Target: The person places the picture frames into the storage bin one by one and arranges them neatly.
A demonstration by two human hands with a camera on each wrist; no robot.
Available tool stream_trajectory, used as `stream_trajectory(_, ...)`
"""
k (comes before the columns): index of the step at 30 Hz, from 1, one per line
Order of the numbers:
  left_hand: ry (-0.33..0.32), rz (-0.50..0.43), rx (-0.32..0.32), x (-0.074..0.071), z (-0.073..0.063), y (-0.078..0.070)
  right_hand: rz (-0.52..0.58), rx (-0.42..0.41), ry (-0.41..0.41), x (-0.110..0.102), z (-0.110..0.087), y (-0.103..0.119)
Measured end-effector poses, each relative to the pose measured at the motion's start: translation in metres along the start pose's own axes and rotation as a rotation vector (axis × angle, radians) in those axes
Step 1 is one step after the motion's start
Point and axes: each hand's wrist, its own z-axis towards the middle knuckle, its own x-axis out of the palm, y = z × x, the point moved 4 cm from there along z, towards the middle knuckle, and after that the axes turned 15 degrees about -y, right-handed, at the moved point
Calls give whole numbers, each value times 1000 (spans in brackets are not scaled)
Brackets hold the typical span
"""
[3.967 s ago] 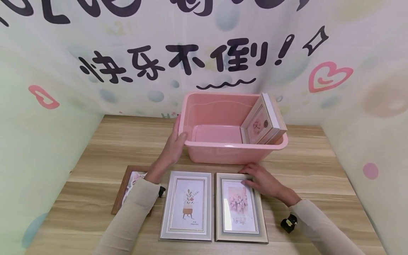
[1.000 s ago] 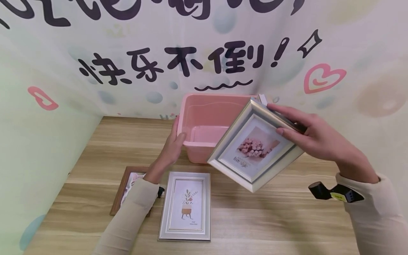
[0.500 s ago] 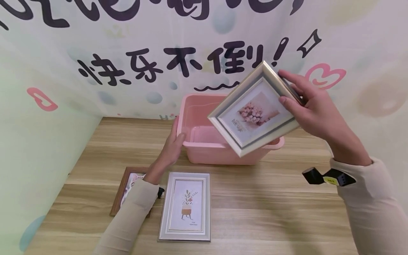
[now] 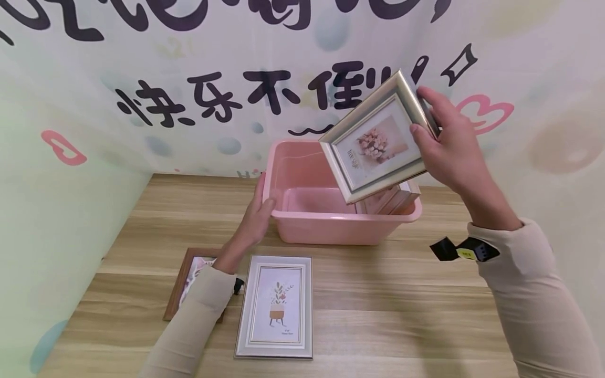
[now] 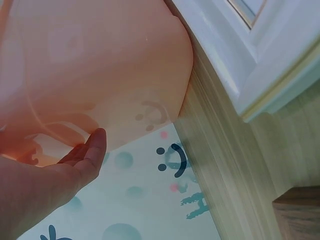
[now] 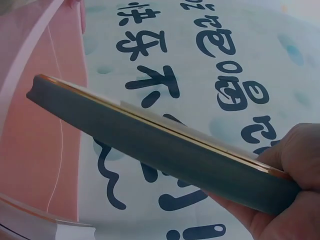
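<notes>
My right hand (image 4: 456,152) holds a silver-gold picture frame (image 4: 371,149) by its right side, thumb on the front and fingers behind. The frame is tilted in the air over the right part of a pink plastic tub (image 4: 326,231), its pink flower picture facing me. In the right wrist view the frame's side edge (image 6: 150,145) shows with the fingers at one end. My left hand (image 4: 255,220) grips the tub's left rim, thumb over the edge; in the left wrist view its fingers lie against the outer wall (image 5: 115,65). Picture frames (image 4: 402,198) stand in the tub's right end, partly hidden.
A white picture frame (image 4: 274,307) with a potted plant print lies on the wooden table (image 4: 378,310) in front of the tub. Left of it a brown wooden frame (image 4: 181,286) is partly covered by my left sleeve. A printed cloth (image 4: 212,47) hangs behind.
My right hand took the silver-gold frame from the table's near side, lifted it and carried it up over the tub. It is now higher and further back. My left hand stays on the rim.
</notes>
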Motion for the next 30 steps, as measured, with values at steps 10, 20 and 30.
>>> stream_trajectory(10,23,19,-14,-2,-9,-31,-65,-26,-13,13,1,4)
stream_trajectory(20,22,1,-15,-2,-7,-30,-113,6,28,34,0,-6)
stream_trajectory(30,21,2,-18,-1,-9,-32,-145,-43,53,58,-8,-24)
